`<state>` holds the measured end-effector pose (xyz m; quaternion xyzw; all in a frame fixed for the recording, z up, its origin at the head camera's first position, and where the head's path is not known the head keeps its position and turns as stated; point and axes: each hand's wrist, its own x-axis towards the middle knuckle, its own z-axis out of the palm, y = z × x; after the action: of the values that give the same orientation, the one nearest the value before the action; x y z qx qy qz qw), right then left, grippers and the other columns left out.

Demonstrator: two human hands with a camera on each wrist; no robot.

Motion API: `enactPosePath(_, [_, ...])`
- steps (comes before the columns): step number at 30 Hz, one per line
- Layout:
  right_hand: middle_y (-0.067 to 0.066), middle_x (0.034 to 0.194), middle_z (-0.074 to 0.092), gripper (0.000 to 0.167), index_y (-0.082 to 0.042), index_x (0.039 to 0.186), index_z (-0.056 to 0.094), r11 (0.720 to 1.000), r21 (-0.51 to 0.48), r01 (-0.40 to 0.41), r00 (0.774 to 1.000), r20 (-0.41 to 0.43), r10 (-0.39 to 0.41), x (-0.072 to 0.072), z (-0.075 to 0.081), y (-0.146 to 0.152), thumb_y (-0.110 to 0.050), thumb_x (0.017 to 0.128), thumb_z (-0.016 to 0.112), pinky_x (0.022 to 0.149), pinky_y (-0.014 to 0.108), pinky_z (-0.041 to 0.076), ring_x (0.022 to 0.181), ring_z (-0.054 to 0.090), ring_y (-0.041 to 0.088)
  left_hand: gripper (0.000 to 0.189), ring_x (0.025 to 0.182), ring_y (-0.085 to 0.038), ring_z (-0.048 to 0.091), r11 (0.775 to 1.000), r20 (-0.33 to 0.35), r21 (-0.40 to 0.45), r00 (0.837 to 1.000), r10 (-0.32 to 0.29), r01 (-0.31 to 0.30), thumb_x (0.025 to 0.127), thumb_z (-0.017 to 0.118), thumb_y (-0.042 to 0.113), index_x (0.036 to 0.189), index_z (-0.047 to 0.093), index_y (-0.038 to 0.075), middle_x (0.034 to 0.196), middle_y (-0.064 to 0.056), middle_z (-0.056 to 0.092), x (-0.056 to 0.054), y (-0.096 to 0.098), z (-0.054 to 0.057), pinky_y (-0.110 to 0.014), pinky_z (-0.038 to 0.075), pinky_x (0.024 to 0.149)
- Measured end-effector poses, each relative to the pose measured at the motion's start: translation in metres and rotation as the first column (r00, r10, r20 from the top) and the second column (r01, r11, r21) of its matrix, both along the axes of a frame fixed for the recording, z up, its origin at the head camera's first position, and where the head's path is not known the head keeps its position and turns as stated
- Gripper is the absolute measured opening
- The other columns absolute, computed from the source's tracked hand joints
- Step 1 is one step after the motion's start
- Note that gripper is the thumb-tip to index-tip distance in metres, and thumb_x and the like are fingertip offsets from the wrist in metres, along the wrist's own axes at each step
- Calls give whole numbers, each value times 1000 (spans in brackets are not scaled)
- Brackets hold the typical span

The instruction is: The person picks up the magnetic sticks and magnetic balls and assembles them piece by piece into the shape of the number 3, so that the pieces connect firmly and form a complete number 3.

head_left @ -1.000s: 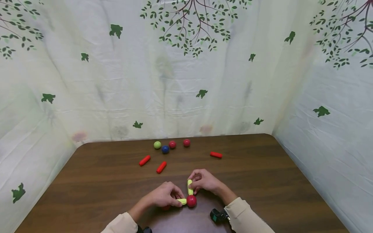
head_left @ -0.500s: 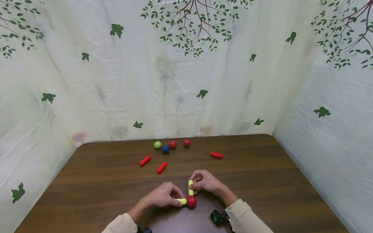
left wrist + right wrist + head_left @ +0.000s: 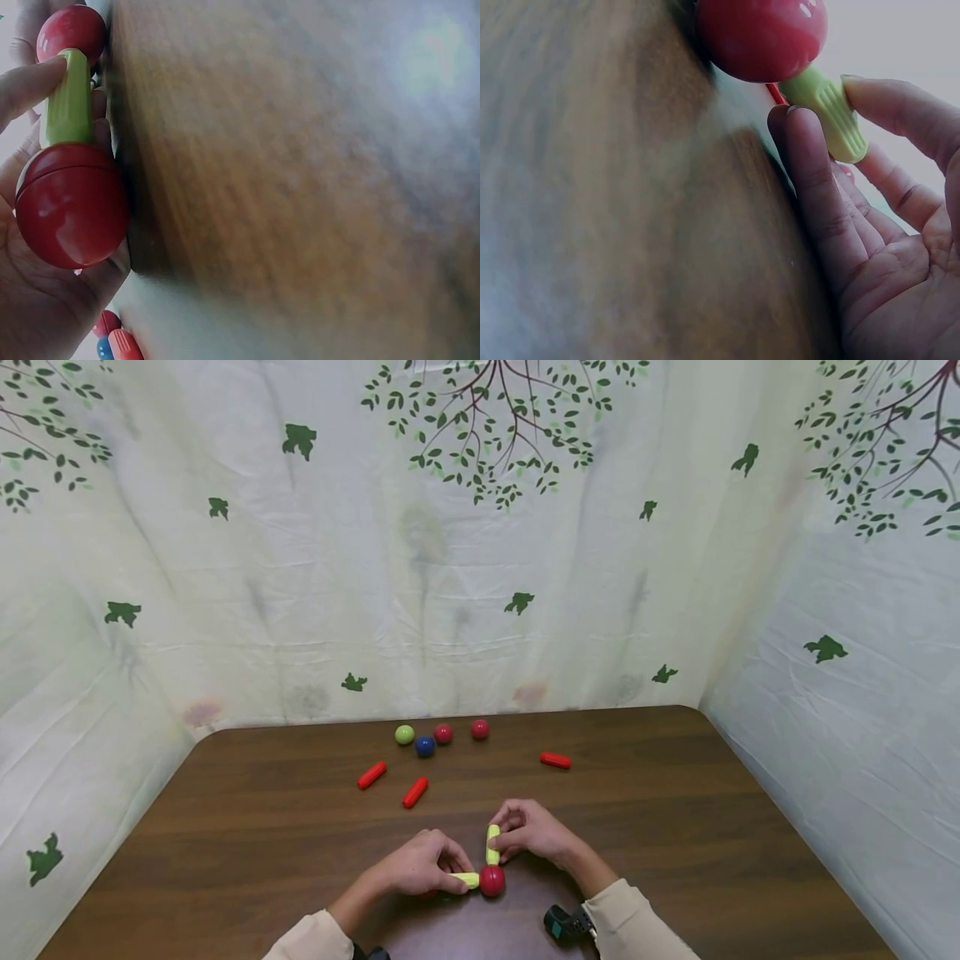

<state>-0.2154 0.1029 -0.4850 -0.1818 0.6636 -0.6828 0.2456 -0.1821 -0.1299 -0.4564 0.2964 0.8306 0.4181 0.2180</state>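
My left hand [image 3: 423, 864] pinches a yellow-green ribbed stick [image 3: 69, 105] between thumb and fingers. That stick joins two red balls: the nearer ball [image 3: 73, 206] sits by the palm in the left wrist view, and the farther ball [image 3: 492, 881] lies between my hands. From this farther ball a second yellow-green stick [image 3: 831, 116] points away from me. My right hand [image 3: 532, 833] pinches it between thumb and fingertips. In the head view the nearer ball is mostly hidden under my left hand. Both hands are low over the brown table [image 3: 675, 827].
Beyond my hands lie three red sticks: one at left [image 3: 372, 775], another stick [image 3: 416, 792] nearer, and a third stick [image 3: 556, 761] at right. Farther back stand a green ball [image 3: 405, 735], a blue ball [image 3: 424, 746] and two red balls [image 3: 480, 729]. A curtain [image 3: 420, 610] hangs behind.
My right hand and the stick it pinches have shifted very slightly right and toward me. My left hand keeps its hold almost unmoved.
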Motion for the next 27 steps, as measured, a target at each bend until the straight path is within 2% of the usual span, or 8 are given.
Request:
enactPosePath(8, [8,78,66,19,11,99,56,1000,-10,8,1000,20,-8,1,0,1,10,84,68,63,32,56,67,64,17,10,65,-4,57,1000,18,-8,1000,-5,5,80,78,3,87,74,8,74,6,66,1,1,1,-20,45,58])
enactPosePath(20, [8,79,65,21,15,101,54,1000,-17,21,1000,0,-21,4,1,0,11,85,67,63,32,56,67,63,16,8,65,0,55,999,-55,-39,998,-11,9,80,78,10,87,74,10,71,10,64,2,5,2,-21,44,59])
enactPosePath(27, [8,80,65,21,14,102,54,1000,-18,17,1000,7,-17,4,1,2,10,86,67,64,32,56,68,64,16,8,65,0,55,999,-63,-43,998,-12,10,81,79,12,86,74,9,71,10,63,3,7,3,-21,44,59])
